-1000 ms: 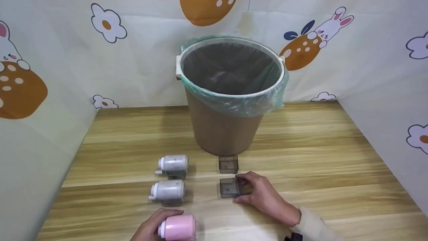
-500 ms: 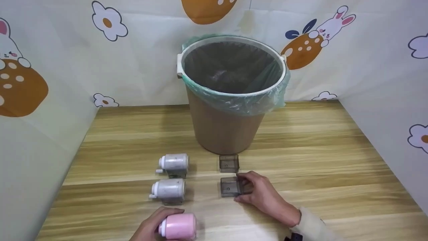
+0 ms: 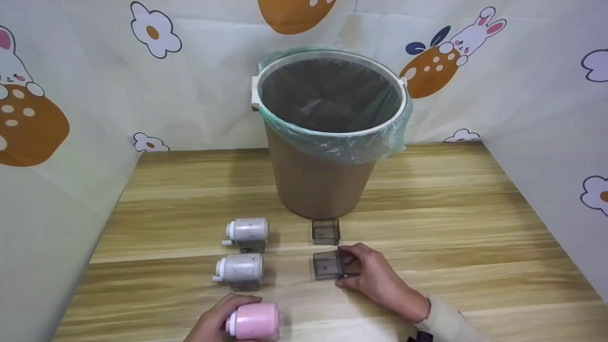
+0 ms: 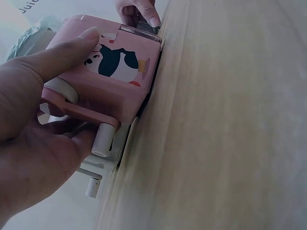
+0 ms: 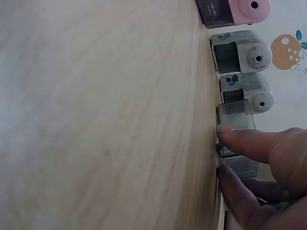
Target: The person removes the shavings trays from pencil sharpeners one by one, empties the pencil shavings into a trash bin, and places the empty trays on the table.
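- Pencil sharpener [image 3: 257,321], pink with a cartoon picture [image 4: 115,62] on its side, is low at the wooden table [image 3: 451,199], at the bottom of the head view.
- Left hand [image 3: 221,318] grips it, thumb across the pictured side, other fingers curled behind the crank [image 4: 91,115]; this hand hides part of the pink body from above.
- Nearer gray sharpener [image 3: 244,267] sits just beyond the pink one, its crank pointing left.
- Farther gray sharpener [image 3: 251,229] stands behind that, turned the same way.
- Near tray [image 3: 327,265], smoky and see-through, lies to the right of the nearer gray sharpener.
- Right hand [image 3: 375,275] pinches this tray's right end between thumb and finger, covering that end.
- Far tray [image 3: 326,231], similar, lies just beyond it.
- Brown bin [image 3: 323,185] rises directly behind the far tray, blocking the middle of the view; a green bag [image 3: 361,149] lines it and folds over the rim.
- Pale backdrop [image 3: 204,85] with rabbits and flowers surrounds the table.
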`<state>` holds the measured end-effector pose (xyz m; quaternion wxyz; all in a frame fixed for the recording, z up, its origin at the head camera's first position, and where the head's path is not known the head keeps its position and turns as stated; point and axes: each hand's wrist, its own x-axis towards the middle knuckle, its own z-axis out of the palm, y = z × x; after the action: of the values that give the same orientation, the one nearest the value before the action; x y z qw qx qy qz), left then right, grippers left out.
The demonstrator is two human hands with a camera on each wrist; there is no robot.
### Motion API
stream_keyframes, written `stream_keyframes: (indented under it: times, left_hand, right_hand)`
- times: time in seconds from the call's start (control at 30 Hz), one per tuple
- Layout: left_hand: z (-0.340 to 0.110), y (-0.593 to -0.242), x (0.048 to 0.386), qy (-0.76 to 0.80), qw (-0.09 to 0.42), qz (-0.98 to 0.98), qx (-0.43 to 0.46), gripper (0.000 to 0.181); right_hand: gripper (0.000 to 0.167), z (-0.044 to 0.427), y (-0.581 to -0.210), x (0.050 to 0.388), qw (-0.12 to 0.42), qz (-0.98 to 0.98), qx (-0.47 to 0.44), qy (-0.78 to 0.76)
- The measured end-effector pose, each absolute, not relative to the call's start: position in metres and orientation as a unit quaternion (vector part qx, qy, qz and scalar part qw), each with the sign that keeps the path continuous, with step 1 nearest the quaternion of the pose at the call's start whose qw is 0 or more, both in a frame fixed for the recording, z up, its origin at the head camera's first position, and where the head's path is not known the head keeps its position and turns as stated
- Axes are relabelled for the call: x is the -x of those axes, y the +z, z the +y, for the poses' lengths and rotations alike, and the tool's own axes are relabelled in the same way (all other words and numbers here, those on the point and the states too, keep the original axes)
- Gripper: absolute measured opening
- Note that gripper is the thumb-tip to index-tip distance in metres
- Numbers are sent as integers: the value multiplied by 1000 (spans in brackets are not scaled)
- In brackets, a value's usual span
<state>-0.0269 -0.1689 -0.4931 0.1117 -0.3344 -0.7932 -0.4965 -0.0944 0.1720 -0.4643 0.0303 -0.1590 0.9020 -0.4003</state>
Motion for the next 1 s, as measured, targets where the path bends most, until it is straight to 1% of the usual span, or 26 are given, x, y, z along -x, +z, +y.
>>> stream_keyframes:
  times: [0.27, 0.43, 0.7, 0.87, 0.93, 1.0]
  left_hand:
    - [-168, -491, 26, -491, 125, -794, 335, 69]
    - [-168, -491, 26, -487, 128, -795, 338, 69]
    - [-171, -487, 29, -493, 96, -790, 352, 68]
    - [-173, -481, 28, -512, 63, -788, 337, 65]
    - [-173, -479, 28, -515, 61, -790, 329, 64]
    - [-173, -477, 28, -508, 73, -793, 328, 64]
  right_hand:
    - [74, 175, -456, 91, 39, 902, 156, -401]
    - [72, 175, -452, 88, 29, 909, 147, -388]
    - [65, 173, -443, 79, 8, 909, 166, -383]
    - [63, 172, -440, 75, 5, 905, 165, -392]
    - [63, 170, -439, 74, 4, 905, 164, -393]
    - [63, 169, -438, 72, 4, 902, 168, -398]
